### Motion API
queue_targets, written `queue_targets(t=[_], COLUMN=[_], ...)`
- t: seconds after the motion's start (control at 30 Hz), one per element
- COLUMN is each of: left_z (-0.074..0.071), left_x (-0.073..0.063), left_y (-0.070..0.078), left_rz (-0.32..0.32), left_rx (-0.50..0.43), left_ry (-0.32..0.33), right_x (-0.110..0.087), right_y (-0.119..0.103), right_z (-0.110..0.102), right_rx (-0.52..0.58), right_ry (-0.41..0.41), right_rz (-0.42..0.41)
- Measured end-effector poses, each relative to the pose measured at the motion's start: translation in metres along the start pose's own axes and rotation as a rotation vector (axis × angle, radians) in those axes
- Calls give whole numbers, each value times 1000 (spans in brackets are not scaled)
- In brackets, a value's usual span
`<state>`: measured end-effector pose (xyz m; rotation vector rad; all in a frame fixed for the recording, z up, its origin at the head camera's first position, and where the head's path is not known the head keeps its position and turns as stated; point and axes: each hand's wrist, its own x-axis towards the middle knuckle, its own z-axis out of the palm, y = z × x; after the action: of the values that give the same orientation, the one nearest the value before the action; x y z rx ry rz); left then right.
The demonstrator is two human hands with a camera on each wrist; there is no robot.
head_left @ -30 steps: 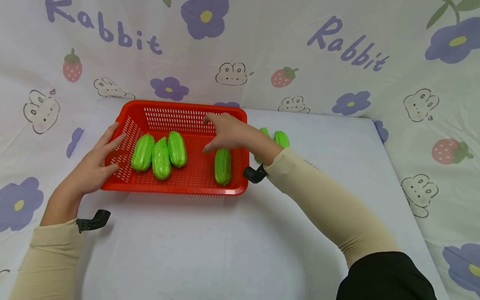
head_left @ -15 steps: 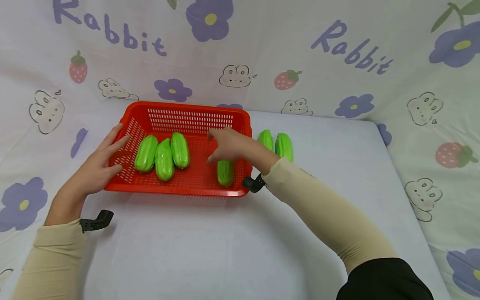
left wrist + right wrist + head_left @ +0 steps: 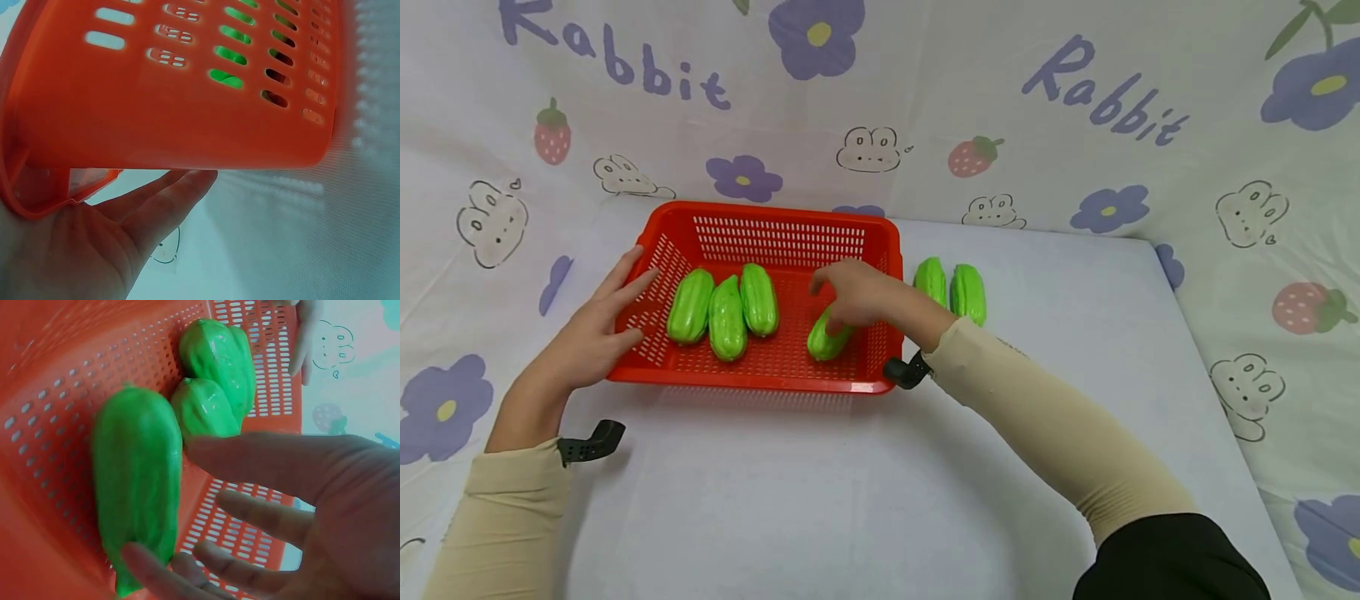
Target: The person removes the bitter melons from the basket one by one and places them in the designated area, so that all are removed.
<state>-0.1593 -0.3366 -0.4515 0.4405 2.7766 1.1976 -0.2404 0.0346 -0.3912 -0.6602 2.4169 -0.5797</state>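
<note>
My right hand point(image 3: 857, 293) reaches into the red plastic basket point(image 3: 737, 387), spread over a glossy green zucchini point(image 3: 824, 343). Seen from the right wrist, that zucchini point(image 3: 137, 481) lies beside the thumb point(image 3: 256, 459), and the index finger overlaps its narrow end. The other fingers stay apart, not wrapped around it. Several more zucchini point(image 3: 727, 321) lie together in the basket's left half. At the basket's left end, my left hand point(image 3: 587, 333) has its fingers extended along the rim. In the left wrist view its fingertips point(image 3: 197, 184) rest against the basket's outer wall.
Two more zucchini point(image 3: 967, 293) lie on the white tabletop point(image 3: 1075, 333), just right of the basket and partly behind my right forearm. A patterned cloth point(image 3: 925, 100) with rabbits, flowers and strawberries hangs behind the table.
My right hand has lowered onto the lone zucchini at the basket's right. That zucchini has shifted left and now lies slanted. My left hand stays at the basket's left end.
</note>
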Motion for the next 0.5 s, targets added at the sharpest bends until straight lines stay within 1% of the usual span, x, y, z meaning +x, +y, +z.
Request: queue_targets(t=[0.13,0.3,0.37,0.5], left_z=[-1,-1,-1,-1], left_x=[0,-1,-1,0], left_y=[0,0,1,2], left_rz=[-3,-9,-10,-13], left_rx=[0,-8,-8,-6], left_ry=[-2,-4,-3,-4], right_x=[1,5,7,11], right_y=[-2,-5,-6,-8], right_z=[-2,0,1,3], right_rx=[-7,-34,-40,-29], right_ry=[38,12,2,6], right_rz=[-1,37,38,12])
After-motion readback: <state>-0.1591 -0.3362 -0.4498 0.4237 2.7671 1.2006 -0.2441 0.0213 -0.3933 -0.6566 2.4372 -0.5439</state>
